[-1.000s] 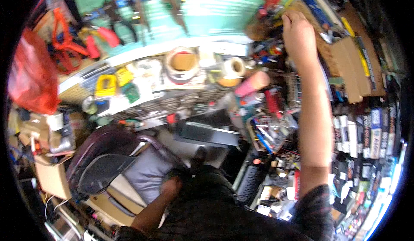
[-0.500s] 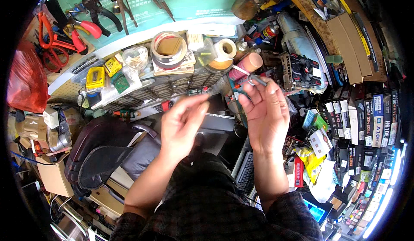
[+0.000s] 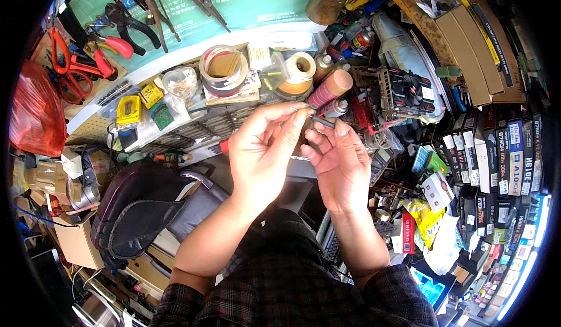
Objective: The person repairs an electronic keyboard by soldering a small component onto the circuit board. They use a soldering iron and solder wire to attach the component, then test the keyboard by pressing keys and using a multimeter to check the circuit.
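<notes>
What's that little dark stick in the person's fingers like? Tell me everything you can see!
The little dark stick is short, thin and dark grey, and looks straight. It's held up between the two hands, slanting down to the right in the picture. The left hand has thumb and finger at its upper end; the right hand grips the lower end. Fingers cover both tips, and I can't tell what it's made of.

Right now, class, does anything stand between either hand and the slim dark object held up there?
Nothing visible does. The right hand holds one end of the slim dark object, and the left hand has its fingertips at the other. The pink cylinder shows beyond them, not in between.
</notes>
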Available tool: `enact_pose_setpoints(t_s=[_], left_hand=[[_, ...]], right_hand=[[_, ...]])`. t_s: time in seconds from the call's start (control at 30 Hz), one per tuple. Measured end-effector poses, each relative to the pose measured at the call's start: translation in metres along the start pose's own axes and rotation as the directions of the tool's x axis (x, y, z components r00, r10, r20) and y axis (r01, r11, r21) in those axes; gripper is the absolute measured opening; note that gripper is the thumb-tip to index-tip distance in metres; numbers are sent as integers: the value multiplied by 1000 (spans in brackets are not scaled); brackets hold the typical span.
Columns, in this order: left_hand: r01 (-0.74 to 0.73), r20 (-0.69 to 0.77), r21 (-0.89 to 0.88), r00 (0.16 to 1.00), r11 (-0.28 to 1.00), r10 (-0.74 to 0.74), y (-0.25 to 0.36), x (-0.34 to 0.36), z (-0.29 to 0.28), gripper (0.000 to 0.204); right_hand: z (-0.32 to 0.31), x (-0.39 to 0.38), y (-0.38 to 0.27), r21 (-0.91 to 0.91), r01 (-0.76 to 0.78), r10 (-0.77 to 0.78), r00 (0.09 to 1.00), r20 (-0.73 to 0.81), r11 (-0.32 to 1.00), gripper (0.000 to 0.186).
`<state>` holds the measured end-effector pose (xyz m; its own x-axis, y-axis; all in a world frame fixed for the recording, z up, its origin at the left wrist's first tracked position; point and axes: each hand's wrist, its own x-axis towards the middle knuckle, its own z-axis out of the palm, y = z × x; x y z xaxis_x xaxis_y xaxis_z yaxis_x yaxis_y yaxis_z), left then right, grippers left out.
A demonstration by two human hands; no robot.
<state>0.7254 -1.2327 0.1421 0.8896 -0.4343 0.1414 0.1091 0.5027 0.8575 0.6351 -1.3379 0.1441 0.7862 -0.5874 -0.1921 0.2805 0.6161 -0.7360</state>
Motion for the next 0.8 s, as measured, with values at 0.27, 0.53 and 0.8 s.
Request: enact_pose_setpoints(t_s=[0.27, 0.53, 0.8], left_hand=[[-18, -58, 65, 998, 998, 22, -6, 3, -2, 15], [53, -102, -14, 993, 999, -54, -25, 3, -19, 10], [554, -145, -268, 786, 788, -601, -67, -67, -82, 10]], right_hand=[[2, 3, 8, 6, -83, 84, 996, -40, 996, 20], [-10, 9, 10, -170, -141, 147, 989, 20, 975, 25], [-18, 107, -44, -811, 413, -168, 911, 377, 415, 14]])
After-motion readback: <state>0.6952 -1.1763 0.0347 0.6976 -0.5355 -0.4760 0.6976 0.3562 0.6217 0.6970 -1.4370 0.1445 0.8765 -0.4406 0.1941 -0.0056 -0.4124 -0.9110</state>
